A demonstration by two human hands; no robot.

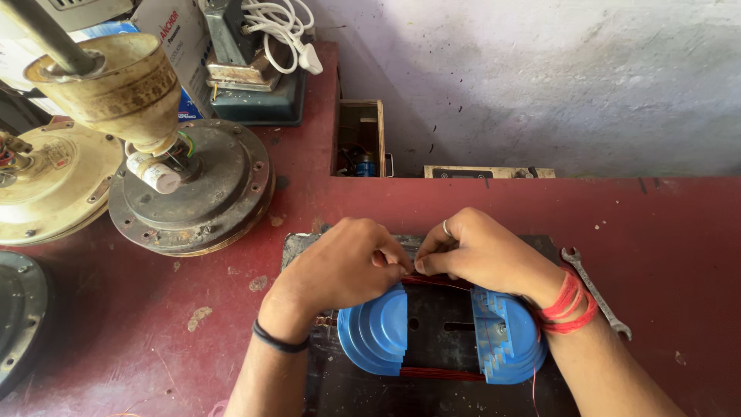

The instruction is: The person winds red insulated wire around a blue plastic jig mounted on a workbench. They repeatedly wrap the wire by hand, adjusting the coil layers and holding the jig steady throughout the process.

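Pinching thin, fragile copper wire [436,281] above the blue former [376,330], left hand [340,266] and right hand [482,251] clamp together; best gripped gently there.

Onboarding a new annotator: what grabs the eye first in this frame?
At bottom centre, the left hand and right hand meet, fingertips pinching reddish copper wire strung across a stepped blue plastic former on a dark plate. At upper left, worn ceiling-fan motor housings crowd the red bench. A spanner lies just right of the right wrist.
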